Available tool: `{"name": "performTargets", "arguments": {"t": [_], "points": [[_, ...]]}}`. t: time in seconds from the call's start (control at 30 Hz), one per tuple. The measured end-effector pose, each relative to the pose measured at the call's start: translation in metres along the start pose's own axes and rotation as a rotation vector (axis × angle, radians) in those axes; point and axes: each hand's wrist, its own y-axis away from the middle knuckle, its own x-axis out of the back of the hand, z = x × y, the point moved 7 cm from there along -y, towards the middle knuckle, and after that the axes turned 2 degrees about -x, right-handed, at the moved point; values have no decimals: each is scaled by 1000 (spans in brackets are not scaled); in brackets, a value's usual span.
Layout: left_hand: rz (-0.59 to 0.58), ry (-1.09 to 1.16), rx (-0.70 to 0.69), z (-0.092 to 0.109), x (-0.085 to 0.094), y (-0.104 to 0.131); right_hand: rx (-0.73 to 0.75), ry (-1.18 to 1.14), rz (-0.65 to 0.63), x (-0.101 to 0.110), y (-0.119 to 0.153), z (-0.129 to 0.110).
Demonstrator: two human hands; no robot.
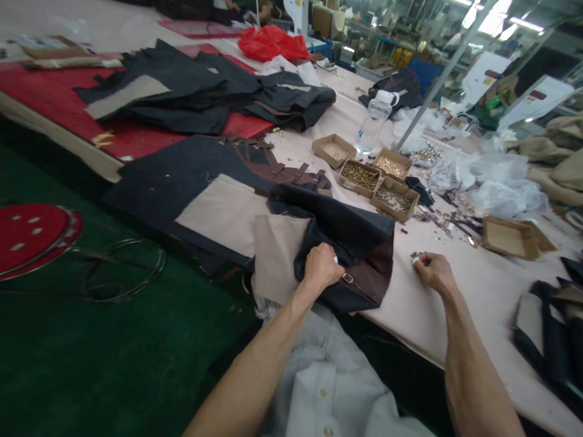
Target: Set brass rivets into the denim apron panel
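Note:
My left hand [322, 267] is closed on the edge of a dark navy fabric bag [350, 212] with brown trim [381, 270]. Beside its fingers, a small metal buckle [348, 277] sits on a brown strap. A beige panel [277, 255] hangs at the bag's left side, over the table edge. To the right, just above the pale tabletop, my right hand [435, 273] pinches a small metal piece [415, 256]; its exact kind is too small to tell. Something white shows on fingers of both hands. Flat dark bag pieces [182, 176] with brown straps lie to the left.
Small cardboard boxes [387, 210] of metal fittings stand ahead, near a clear water bottle [371, 124]. Plastic bags [496, 182] and loose hardware lie right of them. Stacked dark fabric [195, 91] covers a red board. A red stool [31, 237] stands left on the green floor.

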Motion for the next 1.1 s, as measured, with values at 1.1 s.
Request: {"name": "performTargets", "arguments": {"t": [1.1], "points": [[-89,185,-89,-9,-1,17,507,-100,-422,-96,86,-208]]}}
